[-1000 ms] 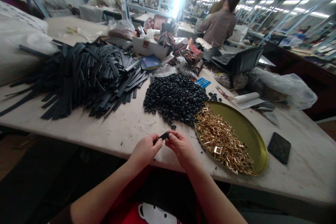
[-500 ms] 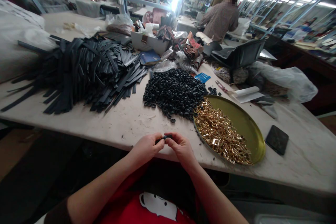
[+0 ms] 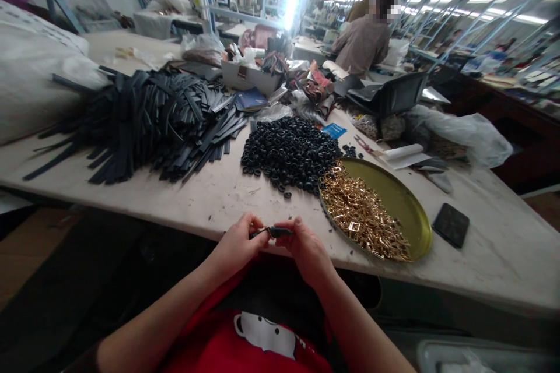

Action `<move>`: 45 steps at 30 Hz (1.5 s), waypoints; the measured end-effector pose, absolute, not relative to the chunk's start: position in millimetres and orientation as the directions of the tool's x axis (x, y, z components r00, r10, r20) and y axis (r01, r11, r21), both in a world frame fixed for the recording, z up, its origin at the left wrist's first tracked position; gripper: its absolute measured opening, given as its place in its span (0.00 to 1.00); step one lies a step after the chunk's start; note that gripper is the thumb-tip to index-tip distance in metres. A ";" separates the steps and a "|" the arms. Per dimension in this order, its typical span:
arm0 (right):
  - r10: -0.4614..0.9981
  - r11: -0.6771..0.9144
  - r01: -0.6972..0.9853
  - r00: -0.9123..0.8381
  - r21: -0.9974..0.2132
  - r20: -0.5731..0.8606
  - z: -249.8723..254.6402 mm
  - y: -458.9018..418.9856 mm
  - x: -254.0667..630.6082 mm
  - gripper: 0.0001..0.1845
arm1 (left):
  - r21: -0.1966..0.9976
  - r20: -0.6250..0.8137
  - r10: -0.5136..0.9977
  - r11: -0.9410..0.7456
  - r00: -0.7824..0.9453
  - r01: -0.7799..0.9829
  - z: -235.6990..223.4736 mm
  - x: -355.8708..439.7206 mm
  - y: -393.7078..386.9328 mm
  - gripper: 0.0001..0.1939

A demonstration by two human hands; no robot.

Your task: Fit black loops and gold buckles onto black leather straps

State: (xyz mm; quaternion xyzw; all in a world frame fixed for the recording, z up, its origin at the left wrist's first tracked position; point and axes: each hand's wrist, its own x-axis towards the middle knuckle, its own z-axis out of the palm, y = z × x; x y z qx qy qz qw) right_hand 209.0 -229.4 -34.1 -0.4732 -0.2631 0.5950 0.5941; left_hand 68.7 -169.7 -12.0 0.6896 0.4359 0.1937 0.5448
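A short dark strap (image 3: 280,232) spans the gap between my two hands at the table's front edge. My left hand (image 3: 241,240) pinches its left end, where a small gold-coloured glint shows, perhaps a buckle. Fingers and thumb of my right hand (image 3: 307,249) close on the strap's right end. Beyond the hands lies a heap of small black loops (image 3: 291,154). To the right, a round gold-coloured tray (image 3: 409,204) holds a pile of gold metal buckles (image 3: 365,221). A large bundle of dark strips (image 3: 149,122) spreads over the table at the left.
Right of the tray lies a black phone (image 3: 451,225). Red-handled snips (image 3: 364,144) and a white paper roll (image 3: 405,153) sit behind it. Farther back stand a scrap-filled box (image 3: 249,77) and plastic bags (image 3: 468,134). Another person (image 3: 361,41) works in the background.
My hands have drawn slightly apart, so more of the strap and a gold-coloured glint show between them. The view has shifted a little.
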 end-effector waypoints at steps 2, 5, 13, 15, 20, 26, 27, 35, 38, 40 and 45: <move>0.944 -0.207 -0.550 0.105 -0.809 -0.313 -33.2 -231.7 208.3 0.14 | 0.910 -0.227 0.799 -0.029 0.557 0.413 -6.9 66.5 -173.1 0.10; 0.925 -0.328 -0.571 -0.031 -0.753 -0.380 -32.0 -234.9 207.3 0.14 | 0.890 -0.256 0.793 -0.030 0.553 0.455 -1.5 64.6 -176.2 0.12; 0.907 -0.388 -0.638 -0.140 -0.665 -0.396 -41.7 -233.7 205.2 0.15 | 0.805 -0.255 0.820 -0.113 0.512 0.583 -10.8 66.8 -167.4 0.12; 0.908 -0.387 -0.666 -0.156 -0.638 -0.389 -44.9 -231.3 206.2 0.15 | 0.802 -0.278 0.809 -0.101 0.518 0.589 -13.0 68.5 -164.7 0.13; 0.900 -0.408 -0.728 -0.219 -0.550 -0.377 -49.1 -226.1 214.6 0.15 | 0.822 -0.342 0.741 -0.063 0.578 0.567 -6.1 70.4 -161.0 0.13; 0.906 -0.317 -0.593 0.041 -0.740 -0.421 -50.8 -221.1 220.0 0.16 | 0.871 -0.466 0.578 0.166 0.670 0.462 6.1 70.4 -160.4 0.12; 0.909 -0.292 -0.525 0.107 -0.799 -0.402 -50.9 -221.1 219.9 0.16 | 0.871 -0.469 0.574 0.176 0.671 0.459 5.9 71.1 -160.2 0.12; 0.967 -0.184 0.139 0.203 -0.973 -0.153 -58.7 -231.1 220.3 0.09 | 0.866 -0.473 0.592 0.175 0.652 0.469 -11.9 77.7 -162.9 0.13; 0.948 -0.168 0.286 0.309 -0.943 -0.075 -60.7 -234.5 214.7 0.08 | 0.860 -0.436 0.632 0.082 0.641 0.505 -19.9 78.7 -167.4 0.12; 0.932 -0.165 0.331 0.361 -0.929 -0.037 -60.0 -236.5 210.3 0.07 | 0.831 -0.382 0.684 -0.040 0.622 0.555 -24.4 79.1 -170.4 0.12; 0.921 -0.170 0.222 0.382 -0.960 -0.075 -57.0 -243.4 204.4 0.08 | 0.829 -0.356 0.692 -0.076 0.628 0.554 -28.7 77.6 -175.7 0.14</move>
